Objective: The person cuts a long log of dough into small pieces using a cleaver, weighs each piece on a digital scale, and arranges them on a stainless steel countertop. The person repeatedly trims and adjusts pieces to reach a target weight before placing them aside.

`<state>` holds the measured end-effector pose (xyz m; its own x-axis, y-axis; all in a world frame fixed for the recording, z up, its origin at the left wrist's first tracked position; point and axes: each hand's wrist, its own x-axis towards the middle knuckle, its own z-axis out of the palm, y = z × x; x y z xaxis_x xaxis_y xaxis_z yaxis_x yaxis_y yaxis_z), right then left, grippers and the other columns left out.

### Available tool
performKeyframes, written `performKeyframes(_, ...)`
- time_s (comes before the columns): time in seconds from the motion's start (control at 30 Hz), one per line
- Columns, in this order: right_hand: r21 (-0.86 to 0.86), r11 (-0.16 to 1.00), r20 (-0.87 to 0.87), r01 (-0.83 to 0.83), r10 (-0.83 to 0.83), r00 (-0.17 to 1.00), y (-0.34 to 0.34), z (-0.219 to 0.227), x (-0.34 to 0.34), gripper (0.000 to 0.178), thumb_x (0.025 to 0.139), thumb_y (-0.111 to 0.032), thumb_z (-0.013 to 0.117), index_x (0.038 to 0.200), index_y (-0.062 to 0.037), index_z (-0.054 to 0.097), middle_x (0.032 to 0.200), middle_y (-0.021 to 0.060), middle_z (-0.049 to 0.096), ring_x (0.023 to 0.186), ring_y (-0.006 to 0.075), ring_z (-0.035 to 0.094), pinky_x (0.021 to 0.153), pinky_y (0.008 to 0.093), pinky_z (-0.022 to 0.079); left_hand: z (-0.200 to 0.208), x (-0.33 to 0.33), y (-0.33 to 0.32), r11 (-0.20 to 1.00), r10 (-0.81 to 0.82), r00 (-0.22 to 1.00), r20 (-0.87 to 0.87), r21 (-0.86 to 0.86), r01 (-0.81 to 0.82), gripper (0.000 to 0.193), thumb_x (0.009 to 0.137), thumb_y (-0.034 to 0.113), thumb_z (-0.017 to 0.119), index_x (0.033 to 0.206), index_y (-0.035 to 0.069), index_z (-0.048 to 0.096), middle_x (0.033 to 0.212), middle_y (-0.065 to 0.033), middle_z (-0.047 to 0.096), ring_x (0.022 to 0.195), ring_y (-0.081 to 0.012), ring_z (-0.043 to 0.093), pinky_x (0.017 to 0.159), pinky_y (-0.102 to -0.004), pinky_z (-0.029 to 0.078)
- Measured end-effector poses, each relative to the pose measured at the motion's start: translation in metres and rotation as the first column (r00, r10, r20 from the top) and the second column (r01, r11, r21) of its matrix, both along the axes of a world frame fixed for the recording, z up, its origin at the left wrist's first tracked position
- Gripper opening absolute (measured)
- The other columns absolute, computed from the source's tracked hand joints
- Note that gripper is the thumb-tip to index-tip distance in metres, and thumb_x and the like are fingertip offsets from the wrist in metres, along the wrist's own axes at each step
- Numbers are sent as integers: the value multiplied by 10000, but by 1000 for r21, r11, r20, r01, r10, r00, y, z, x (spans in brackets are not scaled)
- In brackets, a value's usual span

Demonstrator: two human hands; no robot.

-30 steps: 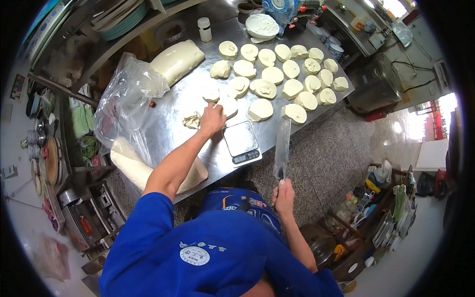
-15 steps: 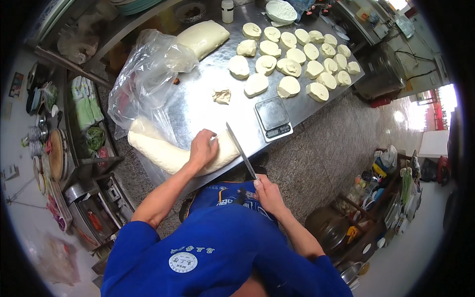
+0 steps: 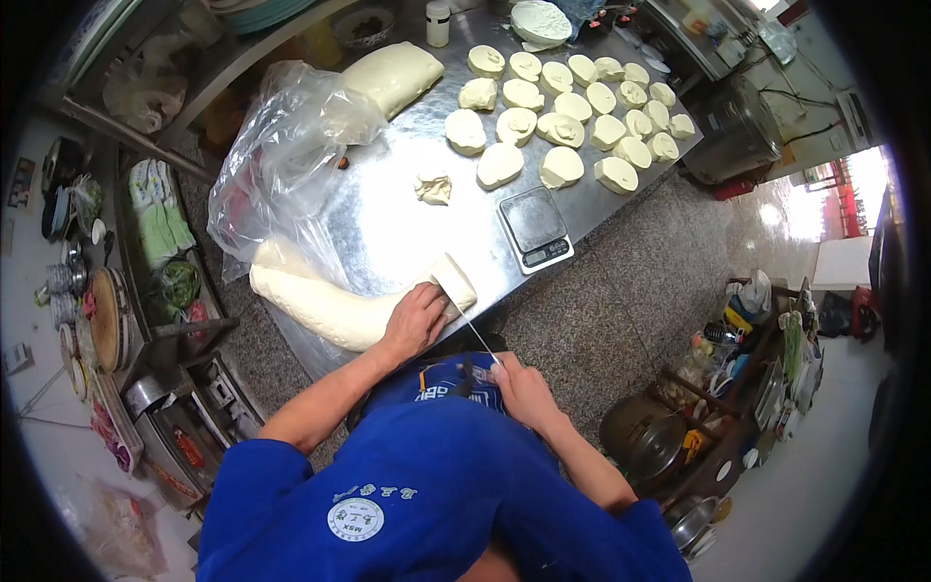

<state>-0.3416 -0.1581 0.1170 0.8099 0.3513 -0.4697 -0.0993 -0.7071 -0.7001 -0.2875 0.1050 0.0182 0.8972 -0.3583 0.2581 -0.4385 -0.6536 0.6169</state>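
Dough log (image 3: 330,306) lies along the near edge of the steel table (image 3: 388,213), and I have my left hand (image 3: 415,322) pressed flat on its right end. My right hand (image 3: 514,380) is closed around a knife (image 3: 472,330), its blade cutting into the log just beside the left hand's fingers, near the digital scale (image 3: 536,228).

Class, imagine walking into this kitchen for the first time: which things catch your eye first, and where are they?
The long pale log of dough lies along the near edge of the shiny steel table, pressed by the left hand while the right hand cuts it with a long knife. Rows of cut dough pieces fill the far right end, beyond a small digital scale.
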Motion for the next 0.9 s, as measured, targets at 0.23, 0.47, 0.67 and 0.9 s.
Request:
performKeyframes(0.23, -124, 991, 36, -49, 54, 998, 57, -37, 47, 334, 1080, -324, 466, 1125, -5, 553, 865, 327, 693, 848, 556, 655, 801, 624, 511, -2, -1, -1, 999, 45, 999, -4, -23, -45, 309, 795, 41, 715, 1091, -25, 657, 1196, -198, 613, 1145, -390, 578, 968, -459, 510)
performKeyframes(0.47, -205, 977, 105, -54, 77, 992, 51, -52, 27, 317, 1075, -319, 487, 1127, -10, 538, 824, 330, 689, 803, 542, 674, 735, 644, 519, -8, -6, -8, 992, 113, 993, 39, -67, -110, 305, 773, 25, 708, 1069, -22, 651, 1169, -197, 612, 1136, -394, 582, 967, -464, 512)
performKeyframes(0.67, -106, 994, 245, -12, 38, 969, 69, -117, 45, 333, 1075, -319, 491, 1125, 5, 551, 816, 330, 683, 805, 521, 678, 744, 630, 522, -6, -7, -3, 982, 127, 992, -19, -142, -129, 346, 763, 25, 709, 1100, -32, 659, 1181, -191, 629, 1153, -399, 583, 986, -459, 509)
performKeyframes(0.9, 252, 949, 142, 188, -228, 963, 17, -33, 41, 357, 1075, -284, 481, 1291, -10, 557, 753, 246, 666, 749, 456, 695, 679, 506, 515, -7, 1, -21, 994, 98, 995, 12, 49, -99, 549, 794, 51, 695, 1332, -20, 614, 1427, -199, 577, 1393, -459, 449, 1155, -532, 388)
